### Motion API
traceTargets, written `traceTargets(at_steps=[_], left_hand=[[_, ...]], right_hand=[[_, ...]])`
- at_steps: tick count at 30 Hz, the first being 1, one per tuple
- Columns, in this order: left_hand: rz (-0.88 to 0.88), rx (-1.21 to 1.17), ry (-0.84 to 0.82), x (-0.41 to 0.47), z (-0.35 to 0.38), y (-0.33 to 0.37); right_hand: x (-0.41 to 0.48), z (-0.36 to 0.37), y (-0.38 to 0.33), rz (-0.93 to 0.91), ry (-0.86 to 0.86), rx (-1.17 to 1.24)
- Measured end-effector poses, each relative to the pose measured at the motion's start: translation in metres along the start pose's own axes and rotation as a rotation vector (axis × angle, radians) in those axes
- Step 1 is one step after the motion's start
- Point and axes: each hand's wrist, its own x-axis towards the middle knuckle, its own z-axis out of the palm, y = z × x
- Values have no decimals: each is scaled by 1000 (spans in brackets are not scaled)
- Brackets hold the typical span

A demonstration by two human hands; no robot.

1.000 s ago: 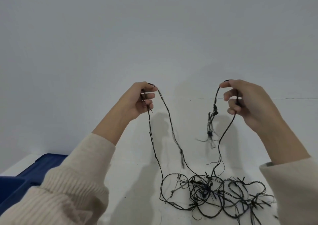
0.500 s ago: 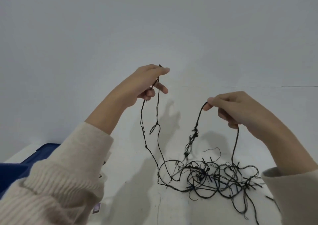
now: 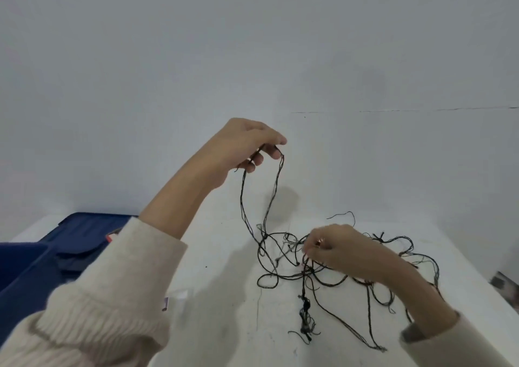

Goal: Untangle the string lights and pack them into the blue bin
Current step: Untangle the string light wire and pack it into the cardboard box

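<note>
We see right hand dropped into string lights tangle on table; left hand lifted higher.

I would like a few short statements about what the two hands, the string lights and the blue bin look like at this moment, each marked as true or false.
1. The left hand holds a loop of the thin black string lights raised above the white table. True.
2. The right hand is higher than the left hand. False: it is lower, pinching strands down at the tangle.
3. The thin black string lights lie packed inside the dark blue plastic bin. False: they are in the hands and on the white table; the bin stands to the left.
4. Most of the tangle rests on the white table. True.
</note>
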Motion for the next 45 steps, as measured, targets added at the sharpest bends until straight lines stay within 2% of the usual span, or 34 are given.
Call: traceTargets(at_steps=[3,6,8,10,12,13,17,21,25,28,31,35,38,42,44,45], left_hand=[[-4,115,-209,-7,11,-6],[23,65,-474,-17,22,-6],[-3,-24,-583,-21,28,-7],[-48,-84,-498,-21,33,-12],[65,44,-265,-16,37,-21],[114,119,-213,-14,39,-25],[110,102,-405,-16,50,-32],[138,122,-312,-10,43,-30],[152,216,-325,-5,30,-29],[213,407,-233,1,30,-34],[240,419,-180,7,30,-41],[175,416,-212,14,21,-54],[118,356,-228,18,6,-66],[33,436,-190,23,-14,-90],[-21,390,-173,23,-22,-96],[-25,343,-160,23,-24,-94]], right_hand=[[7,-4,1,-57,181,209],[18,-10,-4,-79,270,362],[25,-14,-9,-97,330,425],[26,-18,-13,-136,380,514],[19,-27,-20,-176,377,645],[17,-32,-22,-204,341,712],[7,-55,-26,-309,245,807],[-7,-74,-20,-309,243,813],[-17,-78,-10,-268,312,805],[-19,-79,-6,-271,374,888],[-20,-84,-5,-270,464,991],[-22,-98,2,-269,596,1165],[-25,-108,11,-243,689,1198],[-30,-118,22,-251,768,1324],[-30,-121,24,-216,755,1211],[-30,-121,25,-175,696,1032]])
